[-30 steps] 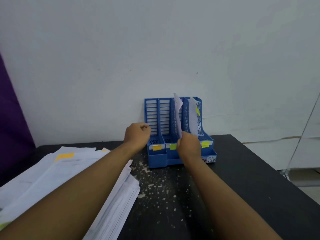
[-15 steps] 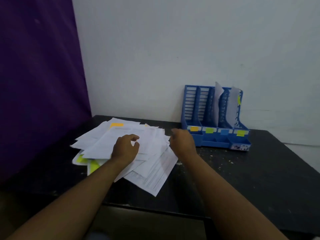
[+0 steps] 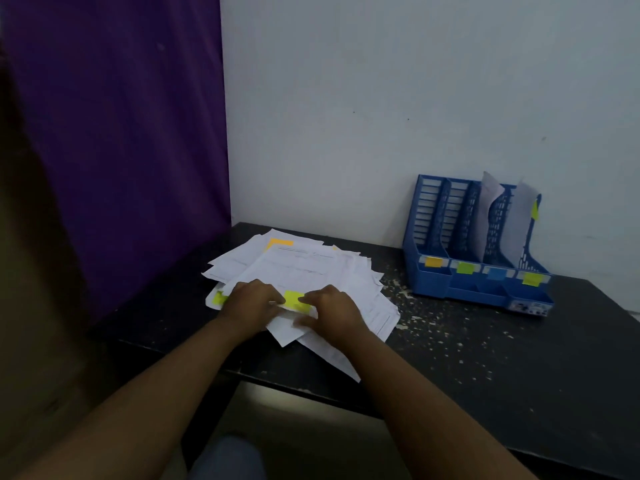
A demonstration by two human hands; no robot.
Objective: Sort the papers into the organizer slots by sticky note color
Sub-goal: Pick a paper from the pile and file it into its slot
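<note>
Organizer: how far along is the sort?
Done: two sheets stand in the organizer, in its right two slots; the left two look empty. In hand: the right hand pinches a yellow-noted sheet at the pile's front edge, with the left hand touching it. Left: the rest of the pile.

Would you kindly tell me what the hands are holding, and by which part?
The left hand and right hand appear to pinch the paper at its near edge, either side of its yellow sticky note.
</note>
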